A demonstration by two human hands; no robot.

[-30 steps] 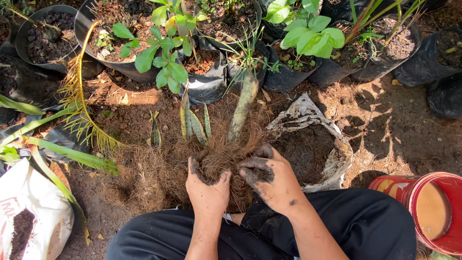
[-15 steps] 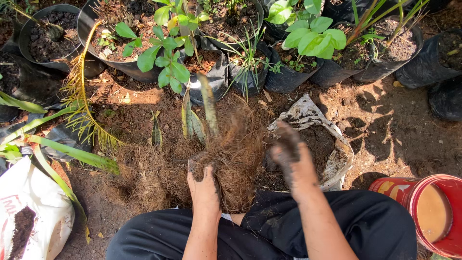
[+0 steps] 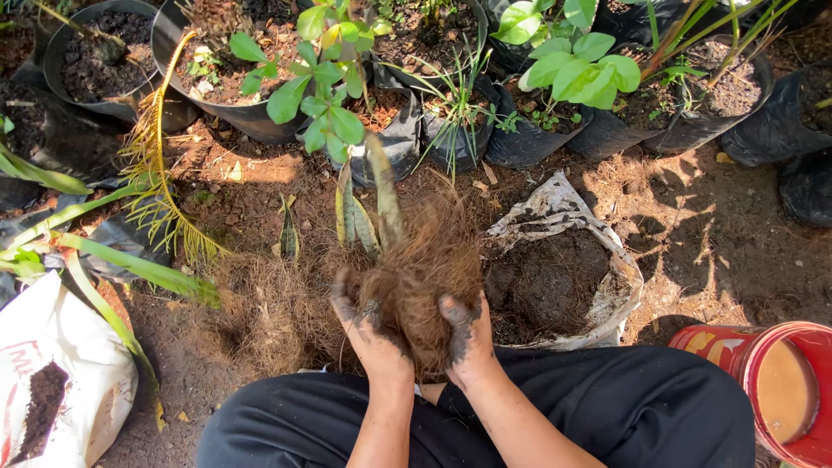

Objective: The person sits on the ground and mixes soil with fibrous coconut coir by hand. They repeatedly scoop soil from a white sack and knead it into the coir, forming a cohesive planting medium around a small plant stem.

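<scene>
A torn white plastic sack of dark soil (image 3: 555, 286) lies open on the bare earth just right of the hands, and a red plastic bucket holding tan liquid (image 3: 780, 386) stands at the lower right, beside the person's black-trousered knee (image 3: 641, 407). At the lower left sits a white bag with dark soil spilling from it (image 3: 52, 390), with long green strap leaves (image 3: 104, 260) arching over it. A row of black nursery pots and grow bags with green-leaved plants (image 3: 347, 113) closes off the far side. Loose brown fibre (image 3: 269, 303) is spread on the ground to the left. Both soil-smeared hands rise from the lap, palms facing each other: the left hand (image 3: 368, 334) and the right hand (image 3: 464, 338) clasp a brown, stringy root-and-fibre clump (image 3: 425, 277) from either side, fingers curled into it. From the clump's top, stiff mottled green snake-plant leaves (image 3: 364, 217) stand upright, held above the ground in front of the knees.
</scene>
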